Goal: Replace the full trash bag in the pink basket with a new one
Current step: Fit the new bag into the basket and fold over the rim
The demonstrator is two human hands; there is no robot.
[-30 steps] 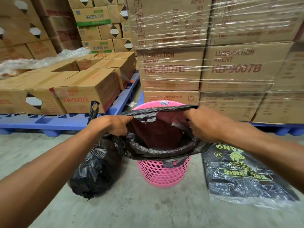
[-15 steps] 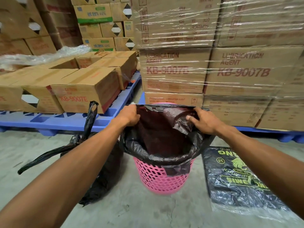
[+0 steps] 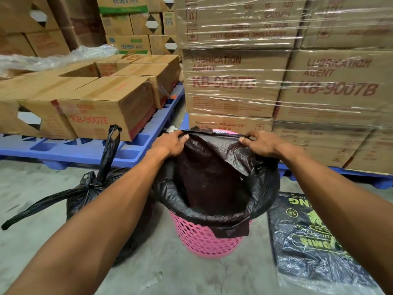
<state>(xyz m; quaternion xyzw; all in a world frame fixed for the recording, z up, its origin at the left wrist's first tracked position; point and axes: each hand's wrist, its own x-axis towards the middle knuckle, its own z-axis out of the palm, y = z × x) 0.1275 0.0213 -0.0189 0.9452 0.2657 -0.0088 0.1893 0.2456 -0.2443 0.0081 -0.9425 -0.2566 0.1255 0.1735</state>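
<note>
Shrink-wrapped cartons (image 3: 287,81) and loose cardboard boxes (image 3: 106,111) sit on blue pallets (image 3: 89,147) over concrete floor (image 3: 170,277).

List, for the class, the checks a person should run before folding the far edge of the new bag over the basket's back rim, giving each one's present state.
1. Left hand pinching the far edge of the new bag: ok.
2. Right hand pinching that edge too: ok.
3. Near edge already folded over the front rim of the pink basket: ok.
4. Far edge over the back rim: not ok, it is held above it.
5. Bag pushed down to the basket's bottom: cannot tell.
6. Tied full bag out of the basket, on the floor at its left: ok.
</note>
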